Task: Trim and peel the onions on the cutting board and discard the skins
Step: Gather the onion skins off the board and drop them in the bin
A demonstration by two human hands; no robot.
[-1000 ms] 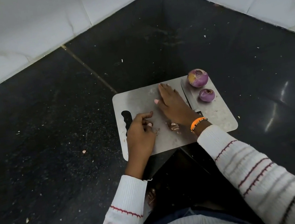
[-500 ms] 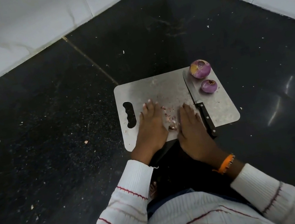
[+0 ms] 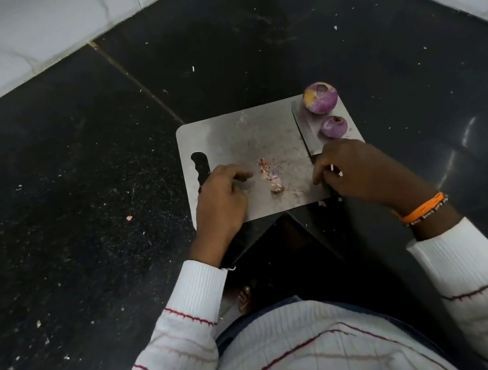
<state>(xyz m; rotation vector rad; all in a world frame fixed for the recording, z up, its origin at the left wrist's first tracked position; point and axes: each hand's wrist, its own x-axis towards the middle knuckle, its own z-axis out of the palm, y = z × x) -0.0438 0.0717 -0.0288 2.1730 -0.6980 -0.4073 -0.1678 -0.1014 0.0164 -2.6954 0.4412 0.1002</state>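
Left of the frame's centre, the left hand (image 3: 220, 197) is rested on the near left part of the cutting board (image 3: 237, 134), fingers loosely curled and nothing gripped. Between the hands, at the board's near middle, the skin scraps (image 3: 272, 176) are gathered in a small heap, slightly nearer the left hand. Right of it, the right hand (image 3: 361, 170) is laid over the handle of the knife (image 3: 307, 134); whether it is gripped cannot be told. The blade runs up-frame. Just right of it, at the board's upper right, the two peeled onions (image 3: 321, 101) are lined along it.
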